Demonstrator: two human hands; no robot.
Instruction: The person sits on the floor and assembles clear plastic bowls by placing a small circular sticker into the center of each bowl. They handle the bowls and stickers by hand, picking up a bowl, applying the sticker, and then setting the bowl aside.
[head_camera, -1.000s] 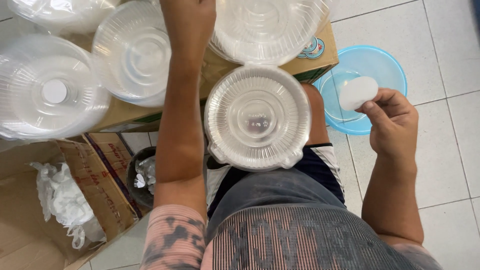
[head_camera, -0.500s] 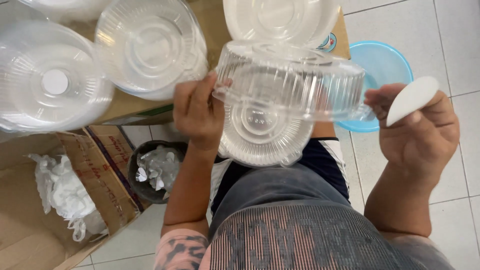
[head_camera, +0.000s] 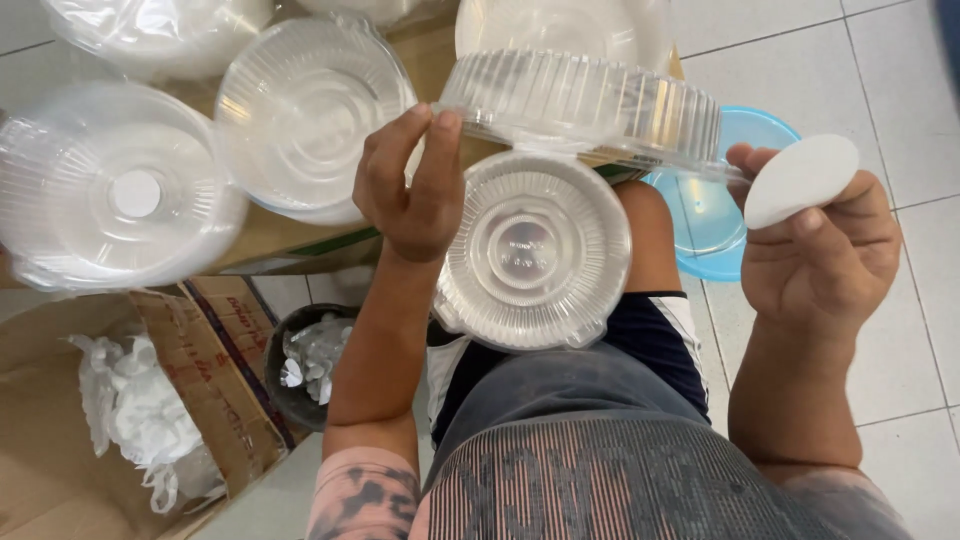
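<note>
A brown cardboard box (head_camera: 150, 400) with red print on its flap sits low at the left, stuffed with crumpled white plastic bags (head_camera: 135, 410), and just beside it is a small dark bin (head_camera: 300, 365) holding shiny scraps. Along the top, bagged stacks of clear lids (head_camera: 115, 190) lie on another flattened carton (head_camera: 290, 235) that has a green strip on its edge. A pale blue basin (head_camera: 715, 215) rests on the white floor tiles at the right. The left hand (head_camera: 410, 185) pinches the rim of a clear plastic container (head_camera: 585, 105), round with ribbed sides, held up on its side above the lap. Its hinged lid (head_camera: 535, 250) hangs open below it, facing up over the knee, ridged in rings. The right hand (head_camera: 825, 250) grips a flat white oval pad (head_camera: 800, 180) between thumb and fingers, touching the container's far rim.
</note>
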